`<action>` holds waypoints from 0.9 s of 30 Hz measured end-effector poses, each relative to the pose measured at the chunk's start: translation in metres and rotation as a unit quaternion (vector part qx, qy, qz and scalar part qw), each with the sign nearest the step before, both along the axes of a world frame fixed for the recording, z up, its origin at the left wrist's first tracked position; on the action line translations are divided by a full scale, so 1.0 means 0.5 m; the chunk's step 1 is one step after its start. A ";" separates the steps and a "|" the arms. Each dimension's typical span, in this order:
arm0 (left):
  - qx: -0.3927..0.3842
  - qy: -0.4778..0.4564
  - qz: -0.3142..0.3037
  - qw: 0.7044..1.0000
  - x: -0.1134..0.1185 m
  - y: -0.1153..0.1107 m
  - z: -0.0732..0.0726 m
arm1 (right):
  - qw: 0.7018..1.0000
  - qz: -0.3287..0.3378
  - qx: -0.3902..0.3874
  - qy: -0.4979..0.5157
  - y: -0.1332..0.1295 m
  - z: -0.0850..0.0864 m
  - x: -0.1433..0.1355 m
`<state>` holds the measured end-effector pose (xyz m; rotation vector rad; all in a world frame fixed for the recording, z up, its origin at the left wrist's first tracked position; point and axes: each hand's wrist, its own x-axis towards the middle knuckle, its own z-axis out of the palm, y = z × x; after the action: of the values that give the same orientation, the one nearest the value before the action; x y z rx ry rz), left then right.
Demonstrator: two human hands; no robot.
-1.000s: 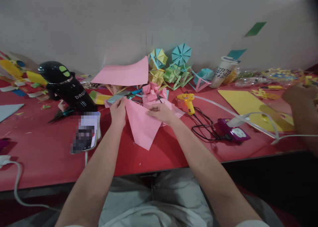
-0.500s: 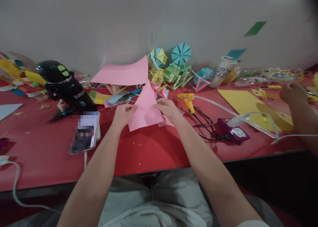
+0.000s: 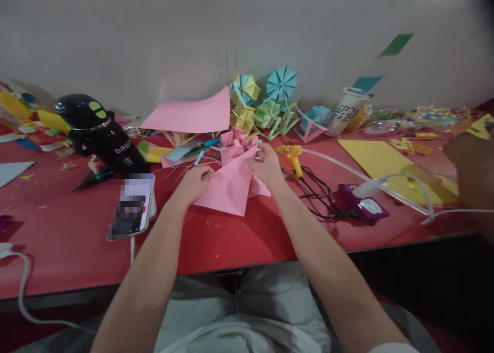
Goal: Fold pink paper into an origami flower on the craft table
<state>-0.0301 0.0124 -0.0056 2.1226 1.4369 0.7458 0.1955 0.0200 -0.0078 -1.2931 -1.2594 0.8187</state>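
A sheet of pink paper (image 3: 229,186) is held between my two hands above the red table, tilted with one corner pointing up and to the right. My left hand (image 3: 196,183) pinches its left edge. At the upper right corner, the fingers of my right hand (image 3: 267,163) are closed on the paper. Folded pink paper pieces (image 3: 234,141) lie in a heap just behind the sheet, and more pink paper shows beneath its right side. A larger pink sheet (image 3: 189,115) rests farther back against the wall.
A yellow glue gun (image 3: 291,158) and its black cord lie right of my hands, near a purple power socket (image 3: 363,204). A phone (image 3: 133,206) and a black bottle (image 3: 111,139) stand left. Folded paper ornaments (image 3: 268,113) line the back. Another person's arm (image 3: 473,175) reaches in at right.
The pink sheet has turned clockwise, its top corner swinging right and down. My right hand has risen slightly with that corner. The other person's hand at right has shifted.
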 end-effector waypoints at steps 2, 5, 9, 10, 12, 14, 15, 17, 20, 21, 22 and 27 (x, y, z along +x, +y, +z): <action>-0.011 0.019 0.007 1.000 -0.002 -0.004 0.000 | 0.987 -0.035 0.101 -0.123 -0.004 0.005 0.009; -0.013 0.040 0.002 0.999 0.004 -0.014 0.005 | 0.933 -0.033 0.173 -0.314 -0.018 0.015 0.011; 0.005 0.069 -0.016 0.997 0.022 -0.025 0.013 | 0.888 0.019 0.125 -0.442 -0.043 0.022 -0.020; 0.015 0.081 -0.016 0.996 0.026 -0.026 0.013 | 0.879 0.036 0.110 -0.463 -0.047 0.022 -0.029; 0.041 0.097 -0.016 0.994 0.032 -0.027 0.010 | 0.862 0.075 0.093 -0.493 -0.053 0.023 -0.046; 0.064 0.098 -0.022 0.993 0.036 -0.026 0.003 | 0.855 0.104 0.085 -0.502 -0.053 0.021 -0.054; 0.071 0.094 -0.024 0.993 0.037 -0.025 0.000 | 0.856 0.115 0.082 -0.498 -0.052 0.020 -0.056; 0.079 0.081 -0.031 0.993 0.040 -0.025 -0.005 | 0.863 0.134 0.079 -0.480 -0.049 0.016 -0.056; 0.081 0.062 -0.036 0.994 0.045 -0.025 -0.006 | 0.879 0.157 0.082 -0.443 -0.046 0.008 -0.054; 0.080 0.060 -0.035 0.994 0.046 -0.025 -0.005 | 0.884 0.162 0.082 -0.432 -0.046 0.006 -0.054; 0.079 0.060 -0.033 0.994 0.047 -0.025 -0.004 | 0.887 0.166 0.079 -0.423 -0.046 0.006 -0.053; 0.081 0.065 -0.013 0.994 0.035 -0.019 0.004 | 0.891 0.175 0.032 -0.417 -0.044 0.014 -0.038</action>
<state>-0.0128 0.0031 -0.0036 2.3481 1.4540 0.7501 0.1763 -0.0020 -0.0006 -1.4349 -2.2331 0.4385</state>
